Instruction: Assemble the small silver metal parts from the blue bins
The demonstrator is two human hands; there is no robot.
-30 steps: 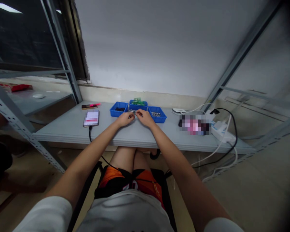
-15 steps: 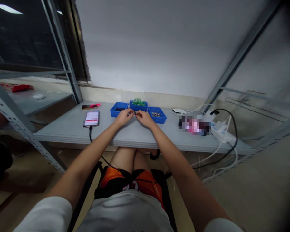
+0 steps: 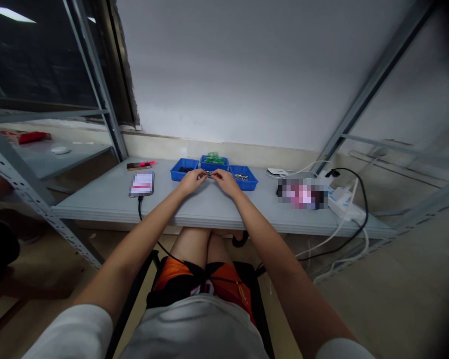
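Note:
My left hand (image 3: 192, 182) and my right hand (image 3: 224, 180) meet fingertip to fingertip above the table, both closed in a pinch. Between them is a small dark and silvery piece (image 3: 209, 173), too small to name. Just behind my left hand stands a blue bin (image 3: 176, 175) with dark small parts. Beyond both hands, a middle blue bin (image 3: 224, 168) holds green, shiny pieces. Beside my right hand is a third blue bin (image 3: 249, 186) with small silvery metal parts (image 3: 241, 177).
On the grey table (image 3: 105, 199), a plugged-in phone (image 3: 141, 183) lies left, with a pink and brown item (image 3: 138, 165) behind it. At right are a blurred-out object (image 3: 301, 194), a white power strip (image 3: 344, 204) and loose cables. Metal posts (image 3: 97, 65) frame the table.
My right fingers have shifted slightly, and a bit more of the small piece shows between my hands. My arms and the bins stay where they were.

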